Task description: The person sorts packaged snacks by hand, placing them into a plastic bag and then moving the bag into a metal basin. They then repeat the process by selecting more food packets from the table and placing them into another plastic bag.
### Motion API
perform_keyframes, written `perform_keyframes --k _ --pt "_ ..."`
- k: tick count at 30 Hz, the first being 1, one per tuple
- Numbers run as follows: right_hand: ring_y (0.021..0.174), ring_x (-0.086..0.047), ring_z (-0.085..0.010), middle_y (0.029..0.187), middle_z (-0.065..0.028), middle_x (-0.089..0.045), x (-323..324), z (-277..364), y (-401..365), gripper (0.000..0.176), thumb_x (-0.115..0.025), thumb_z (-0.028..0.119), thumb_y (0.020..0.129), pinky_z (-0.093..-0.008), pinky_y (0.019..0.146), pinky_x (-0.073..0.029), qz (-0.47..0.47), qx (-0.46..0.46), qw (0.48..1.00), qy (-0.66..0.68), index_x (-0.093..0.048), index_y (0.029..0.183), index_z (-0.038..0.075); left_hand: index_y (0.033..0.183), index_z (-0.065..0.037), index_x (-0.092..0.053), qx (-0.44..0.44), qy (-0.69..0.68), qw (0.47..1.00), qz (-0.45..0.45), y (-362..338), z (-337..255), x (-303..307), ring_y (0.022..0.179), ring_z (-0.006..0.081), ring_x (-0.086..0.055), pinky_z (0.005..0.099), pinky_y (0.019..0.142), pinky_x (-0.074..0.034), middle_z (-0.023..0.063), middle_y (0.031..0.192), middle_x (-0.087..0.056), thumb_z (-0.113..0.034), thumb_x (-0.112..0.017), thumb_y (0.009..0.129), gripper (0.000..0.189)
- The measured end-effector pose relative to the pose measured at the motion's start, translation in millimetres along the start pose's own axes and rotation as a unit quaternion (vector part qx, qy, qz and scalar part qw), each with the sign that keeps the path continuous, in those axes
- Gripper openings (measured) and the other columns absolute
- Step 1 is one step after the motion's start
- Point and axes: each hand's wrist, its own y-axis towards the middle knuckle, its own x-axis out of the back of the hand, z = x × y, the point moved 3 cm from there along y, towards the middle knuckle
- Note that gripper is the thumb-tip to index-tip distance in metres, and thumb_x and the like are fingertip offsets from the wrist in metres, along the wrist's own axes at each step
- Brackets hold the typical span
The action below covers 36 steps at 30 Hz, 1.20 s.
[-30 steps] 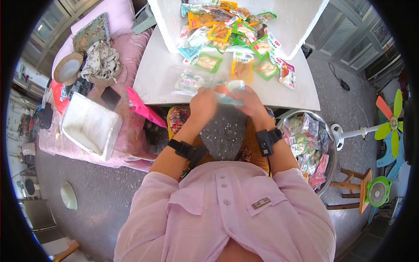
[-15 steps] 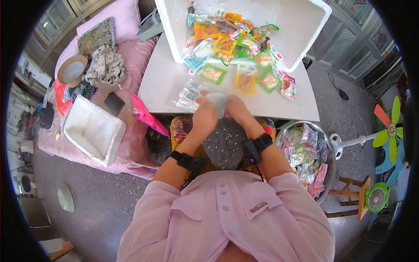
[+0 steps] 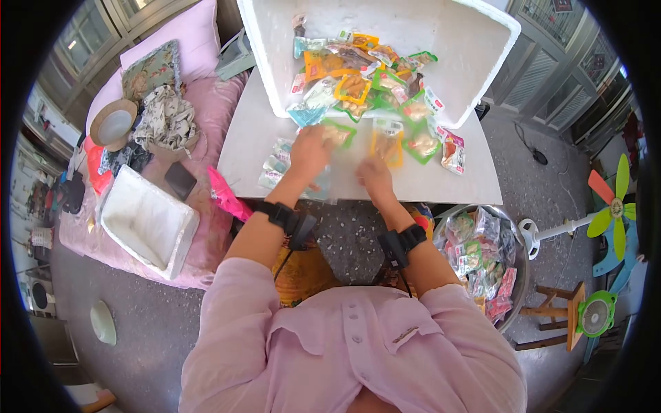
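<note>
My left hand [image 3: 310, 157] is over the left end of a green-edged food packet [image 3: 340, 135] on the white table. Its fingers are closed on that end, partly hidden by the back of the hand. My right hand [image 3: 375, 180] is just below an orange-edged food packet [image 3: 387, 143], with its fingers curled in; what they hold, if anything, is hidden. Clear pouches with pale blue print [image 3: 274, 167] lie left of my left hand. Another green-edged packet [image 3: 422, 143] and a red-and-white packet [image 3: 453, 151] are on the right.
A white foam box [image 3: 461, 62] lies open toward me, with several packets heaped inside. A metal basin [image 3: 521, 265] full of packets stands at the lower right. To the left are a pink-covered bed [image 3: 213, 103], a foam tray [image 3: 148, 217] and a pink bag [image 3: 226, 193].
My hands have moved apart. The left one left the clear pouches, now lying further left, and reached up to the green-edged packet. The whole view has shifted slightly.
</note>
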Motion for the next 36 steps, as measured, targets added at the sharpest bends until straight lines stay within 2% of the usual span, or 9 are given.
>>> perform_keyframes --k 3,6,10,16,22,28,32,34,36 --pt "0.067 -0.051 -0.0122 0.072 -0.0057 -0.051 18 -23 6 0.013 -0.051 0.007 0.072 -0.0241 0.059 -0.042 -0.022 0.082 0.988 -0.128 -0.049 0.082 0.0 0.099 -0.003 -0.046 -0.012 0.071 0.997 0.012 40 24 -18 0.092 0.0309 -0.045 0.0363 0.076 -0.039 0.0183 0.096 -0.048 -0.021 -0.056 0.065 0.04" --pt "0.066 -0.049 -0.0105 0.07 -0.0055 -0.051 16 -24 2 0.01 -0.051 0.004 0.071 -0.0225 0.06 -0.04 0.005 0.149 0.983 -0.104 -0.049 0.08 -0.001 0.107 -0.005 -0.042 0.021 0.142 0.99 0.013 70 43 -37 0.1 0.0324 -0.04 0.0379 0.082 -0.035 0.0188 0.108 -0.042 -0.024 -0.058 0.063 0.051" --pt "0.066 -0.047 -0.0083 0.07 -0.003 -0.049 16 -19 -1 0.007 -0.05 0.001 0.073 -0.0207 0.06 -0.04 0.025 0.14 0.986 -0.088 -0.049 0.08 0.001 0.113 -0.007 -0.037 0.044 0.179 0.982 0.037 92 53 -56 0.107 0.0293 -0.035 0.0406 0.084 -0.033 0.0166 0.115 -0.037 -0.03 -0.059 0.062 0.06" --pt "0.064 -0.046 -0.0069 0.069 -0.0019 -0.049 15 -17 -4 0.007 -0.05 0.001 0.074 -0.0191 0.057 -0.039 0.038 0.14 0.986 -0.089 -0.048 0.08 0.002 0.115 -0.008 -0.035 0.056 0.203 0.966 0.147 102 51 -42 0.099 0.0279 -0.043 0.0411 0.08 -0.036 0.0131 0.11 -0.043 -0.032 -0.057 0.061 0.063" --pt "0.063 -0.046 -0.007 0.069 -0.002 -0.049 16 -18 -3 0.005 -0.05 0.001 0.074 -0.0196 0.056 -0.039 0.038 0.163 0.983 -0.079 -0.048 0.079 0.002 0.111 -0.008 -0.041 0.033 0.222 0.967 0.122 101 43 -23 0.091 0.0299 -0.048 0.037 0.077 -0.039 0.0144 0.1 -0.049 -0.029 -0.053 0.063 0.053" --pt "0.062 -0.046 -0.0074 0.067 -0.0024 -0.049 16 -18 -1 0.003 -0.049 0.001 0.074 -0.0198 0.056 -0.039 0.04 0.19 0.977 -0.088 -0.048 0.077 0.002 0.103 -0.001 -0.045 0.135 -0.006 0.977 0.165 93 52 6 0.088 0.0253 -0.052 0.0334 0.074 -0.041 0.0167 0.091 -0.054 -0.029 -0.049 0.069 0.045" --pt "0.062 -0.047 -0.0073 0.067 -0.001 -0.048 19 -24 5 0.004 -0.049 0.004 0.075 -0.0199 0.053 -0.039 0.033 0.102 0.994 -0.019 -0.048 0.078 0.003 0.106 0.001 -0.043 0.277 -0.413 0.834 0.241 72 69 14 0.088 0.0227 -0.053 0.0342 0.073 -0.043 0.015 0.097 -0.053 -0.028 -0.047 0.075 0.043" --pt "0.062 -0.048 -0.0073 0.067 -0.0003 -0.048 19 -9 2 0.005 -0.049 0.006 0.075 -0.0196 0.052 -0.039 0.022 0.035 0.998 0.044 -0.047 0.079 0.004 0.108 0.0 -0.042 0.307 -0.57 0.722 0.242 51 64 24 0.087 0.0256 -0.053 0.0388 0.072 -0.044 0.013 0.099 -0.052 -0.029 -0.045 0.077 0.043" --pt "0.063 -0.048 -0.0076 0.068 0.0003 -0.048 20 8 3 0.005 -0.048 0.007 0.075 -0.0188 0.051 -0.039 0.022 0.066 0.996 0.051 -0.047 0.08 0.005 0.11 0.0 -0.041 0.277 -0.643 0.651 0.294 32 50 34 0.088 0.0272 -0.052 0.0413 0.073 -0.044 0.014 0.101 -0.051 -0.03 -0.045 0.078 0.044"
